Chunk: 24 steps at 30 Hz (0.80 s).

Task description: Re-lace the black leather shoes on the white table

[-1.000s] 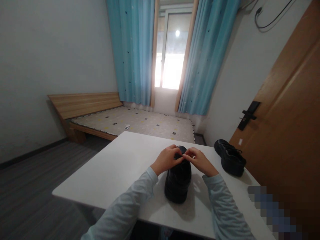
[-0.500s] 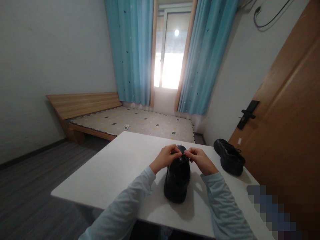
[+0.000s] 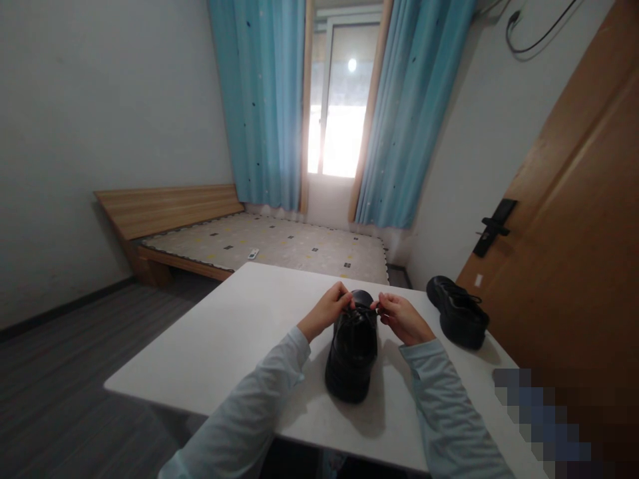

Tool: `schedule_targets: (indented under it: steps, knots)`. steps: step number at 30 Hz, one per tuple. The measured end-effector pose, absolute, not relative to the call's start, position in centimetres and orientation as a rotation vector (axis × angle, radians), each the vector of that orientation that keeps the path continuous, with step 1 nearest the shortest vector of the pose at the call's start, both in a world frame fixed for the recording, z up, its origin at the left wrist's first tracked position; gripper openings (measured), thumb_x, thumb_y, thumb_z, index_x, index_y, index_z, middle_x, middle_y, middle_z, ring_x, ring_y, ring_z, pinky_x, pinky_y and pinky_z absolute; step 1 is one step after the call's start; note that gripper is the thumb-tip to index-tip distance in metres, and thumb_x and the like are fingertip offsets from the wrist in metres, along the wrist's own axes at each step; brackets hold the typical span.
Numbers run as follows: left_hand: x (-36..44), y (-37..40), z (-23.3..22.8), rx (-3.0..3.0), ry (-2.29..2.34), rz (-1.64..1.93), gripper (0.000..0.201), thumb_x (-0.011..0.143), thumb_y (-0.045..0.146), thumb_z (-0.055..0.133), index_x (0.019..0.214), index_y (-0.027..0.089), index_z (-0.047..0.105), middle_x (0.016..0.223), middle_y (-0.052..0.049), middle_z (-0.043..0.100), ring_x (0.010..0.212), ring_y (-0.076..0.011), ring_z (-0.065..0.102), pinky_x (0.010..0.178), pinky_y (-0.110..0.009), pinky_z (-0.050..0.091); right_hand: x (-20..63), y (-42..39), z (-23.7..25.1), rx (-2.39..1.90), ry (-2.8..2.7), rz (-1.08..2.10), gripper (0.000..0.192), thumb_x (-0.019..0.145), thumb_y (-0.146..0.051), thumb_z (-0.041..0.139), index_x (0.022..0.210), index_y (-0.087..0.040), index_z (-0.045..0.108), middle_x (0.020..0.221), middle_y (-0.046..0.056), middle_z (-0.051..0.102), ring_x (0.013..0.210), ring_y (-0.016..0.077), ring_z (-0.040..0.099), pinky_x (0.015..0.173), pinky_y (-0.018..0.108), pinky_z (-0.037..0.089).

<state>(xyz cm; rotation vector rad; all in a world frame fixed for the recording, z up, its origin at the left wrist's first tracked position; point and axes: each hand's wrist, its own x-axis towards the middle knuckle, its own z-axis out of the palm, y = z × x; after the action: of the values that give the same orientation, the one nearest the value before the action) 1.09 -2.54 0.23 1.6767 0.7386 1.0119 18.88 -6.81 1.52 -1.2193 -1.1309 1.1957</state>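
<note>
1. The shoe (image 3: 352,349) stands in the near middle of the white table (image 3: 224,346), heel toward the person and toe pointing far.
2. Left hand (image 3: 324,313) sits at the shoe's left side near the toe end, fingers pinched together on what looks like a lace end; right hand (image 3: 402,318) mirrors it on the right, fingers likewise pinched on lace.
3. The laces (image 3: 363,310) are thin and dark against the upper, so their exact run is hard to tell.
4. Handling, as a judgement: the shoe looks fairly heavy and stiff in its thick sole, with a smooth, slightly glossy upper. The laces are soft and limp and are best gripped near their ends. The shoe itself is best held by the heel or sole.
5. It is black, chunky and low-cut. A second shoe (image 3: 458,313) lies well apart at far right.
</note>
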Motion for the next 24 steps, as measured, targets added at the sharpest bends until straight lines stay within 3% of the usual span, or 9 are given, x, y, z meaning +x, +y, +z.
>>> schedule_targets:
  steps: [14,24]
  knots:
    - [-0.8,-1.1,-0.2,2.158,0.857,0.843,0.018,0.083,0.031,0.044,0.073,0.017,0.046,0.069,0.001,0.057,0.065,-0.0109,0.052,0.063,-0.024,0.045,20.0,-6.2,0.3,-1.284,-1.193,1.28,0.044,0.056,-0.057,0.068,0.055,-0.018,0.047,0.053,-0.002,0.049,0.045,0.0068,0.036,0.043,0.022,0.025]
    - [-1.2,-1.3,0.2,2.194,0.917,0.721,0.013,0.081,0.027,0.044,0.071,0.018,0.043,0.069,0.002,0.059,0.066,-0.0115,0.054,0.063,-0.023,0.043,20.7,-5.9,-0.4,-1.311,-1.165,1.327,0.042,0.056,-0.05,0.071,0.055,-0.018,0.044,0.051,-0.003,0.051,0.042,0.0058,0.036,0.041,0.021,0.023]
